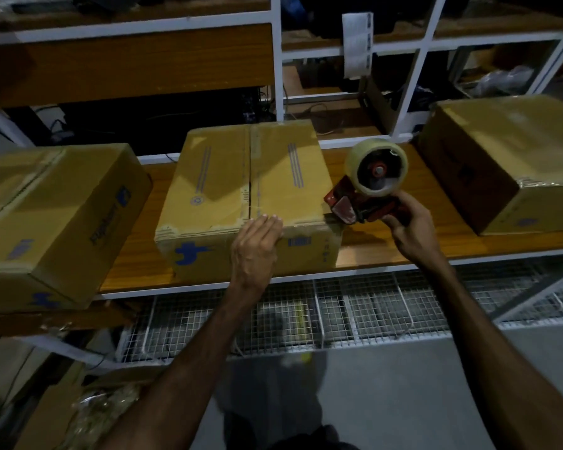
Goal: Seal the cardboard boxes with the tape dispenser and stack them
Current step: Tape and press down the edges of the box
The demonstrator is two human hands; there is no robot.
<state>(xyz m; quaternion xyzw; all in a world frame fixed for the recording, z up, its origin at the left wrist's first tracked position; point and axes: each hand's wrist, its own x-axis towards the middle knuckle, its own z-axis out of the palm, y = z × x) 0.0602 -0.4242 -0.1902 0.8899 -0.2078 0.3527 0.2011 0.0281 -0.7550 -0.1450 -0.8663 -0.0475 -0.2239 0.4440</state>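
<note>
Three cardboard boxes stand on a wooden shelf [387, 245]. The middle box [228, 180] has its flaps closed, with tape along the centre seam. My left hand [257, 246] lies flat, fingers straight, on that box's near top edge. My right hand [410, 224] grips the handle of a red tape dispenser [371, 181] with a clear tape roll. Its front end touches the box's right near corner. The left box [56, 219] overhangs the shelf edge. The right box [507, 164] sits apart, its near edge covered in tape.
White metal racking [275, 60] rises behind the shelf, with cables and dark items on its levels. A white wire-mesh panel [338, 316] lies below the shelf front. Loose cardboard and plastic wrap [88, 414] sit on the grey floor at lower left.
</note>
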